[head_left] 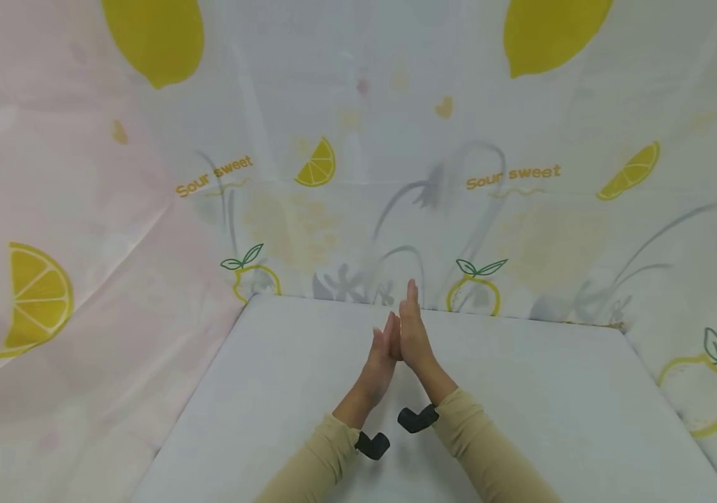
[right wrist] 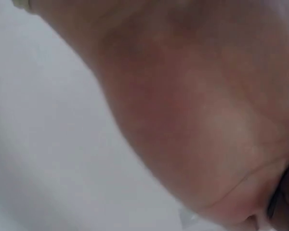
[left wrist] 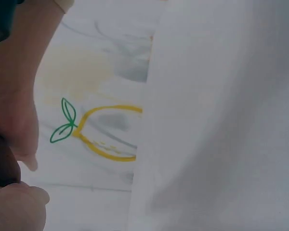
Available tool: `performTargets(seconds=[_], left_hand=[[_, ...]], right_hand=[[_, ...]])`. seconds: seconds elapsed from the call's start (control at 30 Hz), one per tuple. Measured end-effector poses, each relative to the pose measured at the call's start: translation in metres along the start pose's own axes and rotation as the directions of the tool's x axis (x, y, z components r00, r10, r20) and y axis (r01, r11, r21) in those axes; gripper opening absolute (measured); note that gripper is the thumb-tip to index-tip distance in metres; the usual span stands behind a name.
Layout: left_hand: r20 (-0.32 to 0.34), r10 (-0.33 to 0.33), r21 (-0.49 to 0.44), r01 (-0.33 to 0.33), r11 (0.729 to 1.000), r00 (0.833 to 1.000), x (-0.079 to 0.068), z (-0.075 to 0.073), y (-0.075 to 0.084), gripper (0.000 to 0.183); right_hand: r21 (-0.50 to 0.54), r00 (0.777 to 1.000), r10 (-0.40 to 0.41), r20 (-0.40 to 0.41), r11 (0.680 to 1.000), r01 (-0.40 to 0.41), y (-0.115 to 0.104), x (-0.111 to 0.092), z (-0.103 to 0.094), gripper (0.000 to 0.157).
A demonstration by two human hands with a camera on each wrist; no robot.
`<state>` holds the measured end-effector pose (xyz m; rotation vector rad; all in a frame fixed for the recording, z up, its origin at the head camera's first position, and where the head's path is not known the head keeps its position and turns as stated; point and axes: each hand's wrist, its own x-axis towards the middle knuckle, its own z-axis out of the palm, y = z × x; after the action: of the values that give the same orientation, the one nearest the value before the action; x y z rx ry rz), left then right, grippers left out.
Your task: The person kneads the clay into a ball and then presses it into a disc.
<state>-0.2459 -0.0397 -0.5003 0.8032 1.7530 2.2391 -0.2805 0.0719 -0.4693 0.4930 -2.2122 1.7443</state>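
Note:
Above the white table, my left hand [head_left: 380, 360] and right hand [head_left: 416, 337] come together palm to palm, fingers upward. They touch around the fingers and thumbs, while the wrists stay apart. The right fingertips reach higher than the left ones. No object shows between them, though the space between the palms is mostly hidden. Parts of both hands crowd the left edge of the left wrist view, with a dark shadowed patch between them. Bare skin of the right hand [right wrist: 183, 125] fills much of the right wrist view, blurred.
A white tabletop [head_left: 308, 377] lies under the hands. Behind it and at the sides hangs a pale lemon-print cloth [head_left: 358, 230]. Black wrist cameras [head_left: 417, 418] jut out from the beige sleeves [head_left: 490, 447].

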Motion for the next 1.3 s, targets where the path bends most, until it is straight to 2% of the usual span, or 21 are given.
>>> performTargets(seconds=[0.13, 0.27, 0.4, 0.5, 0.57, 0.63, 0.77, 1.0, 1.17, 1.3], left_hand=[[-0.047, 0.011, 0.020, -0.010, 1.000, 0.999, 0.000, -0.001, 0.012, 0.088], [-0.096, 0.024, 0.132, -0.011, 0.991, 0.995, 0.011, -0.003, 0.020, 0.085], [-0.204, -0.008, 0.230, 0.056, 0.971, 0.979, 0.023, -0.008, 0.012, 0.076], [-0.283, -0.046, 0.219, 0.111, 0.969, 0.958, 0.026, -0.014, 0.004, 0.074], [-0.300, -0.074, 0.189, 0.136, 0.972, 0.951, 0.025, -0.016, 0.002, 0.078], [-0.273, -0.093, 0.173, 0.143, 0.974, 0.958, 0.023, -0.017, 0.001, 0.083], [-0.182, -0.096, 0.158, 0.125, 0.980, 0.979, 0.020, -0.014, 0.006, 0.089], [-0.094, -0.104, 0.118, 0.115, 0.986, 0.990, 0.015, -0.006, 0.007, 0.086], [-0.020, -0.055, 0.073, 0.056, 0.996, 0.998, 0.013, -0.001, 0.008, 0.087], [-0.015, -0.014, 0.024, 0.015, 1.000, 1.000, 0.012, 0.001, 0.013, 0.092]], right_hand=[[0.012, 0.996, 0.065, 0.061, 0.998, -0.065, 0.009, -0.009, 0.002, 0.065], [0.115, 0.989, 0.114, 0.093, 0.985, -0.124, 0.014, -0.025, 0.008, 0.065], [0.194, 0.995, 0.080, 0.055, 0.977, -0.089, 0.007, -0.037, 0.014, 0.064], [0.186, 0.997, 0.021, 0.076, 0.982, -0.035, -0.001, -0.042, 0.020, 0.063], [0.163, 0.995, -0.006, 0.096, 0.987, -0.009, -0.005, -0.044, 0.024, 0.061], [0.140, 0.995, -0.025, 0.093, 0.990, 0.012, -0.009, -0.044, 0.026, 0.059], [0.075, 0.998, -0.047, 0.038, 0.996, 0.044, -0.013, -0.039, 0.023, 0.059], [0.042, 0.999, -0.040, -0.001, 0.998, 0.040, -0.014, -0.025, 0.012, 0.061], [0.034, 0.999, -0.031, -0.029, 0.999, 0.032, -0.004, -0.015, 0.004, 0.062], [0.047, 1.000, 0.000, -0.007, 0.999, 0.000, 0.004, -0.010, 0.001, 0.065]])
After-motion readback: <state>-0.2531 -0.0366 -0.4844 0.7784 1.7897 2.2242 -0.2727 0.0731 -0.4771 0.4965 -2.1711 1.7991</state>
